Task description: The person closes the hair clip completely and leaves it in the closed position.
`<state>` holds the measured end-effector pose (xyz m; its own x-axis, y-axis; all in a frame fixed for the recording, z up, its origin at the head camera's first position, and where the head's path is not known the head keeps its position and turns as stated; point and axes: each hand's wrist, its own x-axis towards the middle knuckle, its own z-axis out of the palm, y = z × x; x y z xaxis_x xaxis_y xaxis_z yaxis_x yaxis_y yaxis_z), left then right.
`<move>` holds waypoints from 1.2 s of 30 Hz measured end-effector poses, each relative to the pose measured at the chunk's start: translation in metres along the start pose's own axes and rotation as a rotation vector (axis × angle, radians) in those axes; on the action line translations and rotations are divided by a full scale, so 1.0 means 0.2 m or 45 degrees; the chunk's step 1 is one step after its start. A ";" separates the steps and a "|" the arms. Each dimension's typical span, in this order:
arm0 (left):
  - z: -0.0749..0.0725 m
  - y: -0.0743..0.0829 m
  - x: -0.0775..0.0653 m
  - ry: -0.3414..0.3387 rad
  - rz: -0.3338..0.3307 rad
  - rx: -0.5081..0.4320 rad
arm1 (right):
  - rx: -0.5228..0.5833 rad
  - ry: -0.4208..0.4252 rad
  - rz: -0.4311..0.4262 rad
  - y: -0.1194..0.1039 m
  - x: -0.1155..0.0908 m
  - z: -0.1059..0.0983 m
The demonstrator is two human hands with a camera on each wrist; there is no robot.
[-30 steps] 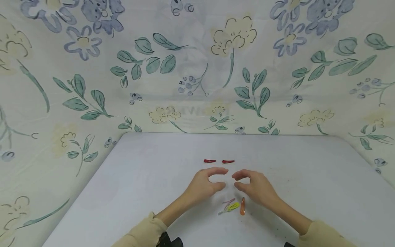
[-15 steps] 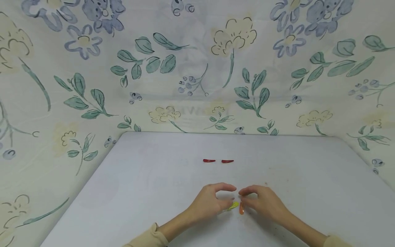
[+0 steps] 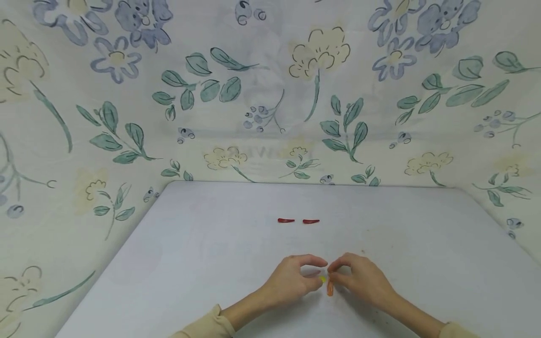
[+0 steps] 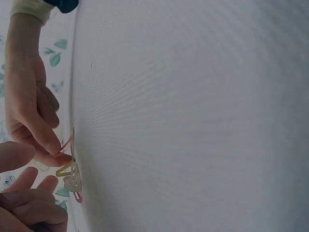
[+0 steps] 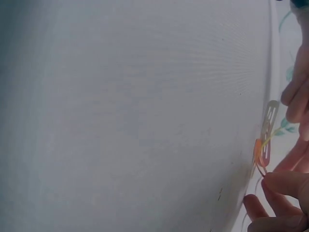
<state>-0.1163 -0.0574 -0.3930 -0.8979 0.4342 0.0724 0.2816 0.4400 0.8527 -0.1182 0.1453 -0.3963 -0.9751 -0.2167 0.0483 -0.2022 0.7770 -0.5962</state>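
My right hand pinches the top end of an orange snap hair clip between thumb and index finger; in the right wrist view that orange clip is tilted up. My left hand hovers just to its left, thumb and index finger curved and apart, holding nothing. Close by its thumb tip are a yellow hair clip and a pink one, both mostly hidden in the head view. A pale hair clip shows beside the yellow clip in the left wrist view.
Two dark red hair clips, the left one and the right one, lie in a row beyond the hands on the white table. A flower-printed cloth stands behind and around the table.
Both hands have come down toward me to the loose clips. The right thumb and index finger have closed on the orange clip, while the left hand now covers most of the others.
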 end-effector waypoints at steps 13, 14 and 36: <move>0.00 -0.01 -0.01 -0.038 -0.037 -0.013 | 0.088 -0.001 0.075 0.00 0.01 -0.01; -0.01 -0.01 -0.01 -0.040 -0.045 -0.013 | 0.093 0.005 0.072 -0.01 0.01 -0.01; -0.05 0.01 0.01 0.072 0.044 -0.029 | 0.358 0.198 0.035 -0.10 0.06 -0.05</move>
<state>-0.1214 -0.0631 -0.3862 -0.9058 0.4032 0.1305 0.3054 0.4075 0.8606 -0.1273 0.1329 -0.3750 -0.9865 -0.0884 0.1379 -0.1635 0.5830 -0.7959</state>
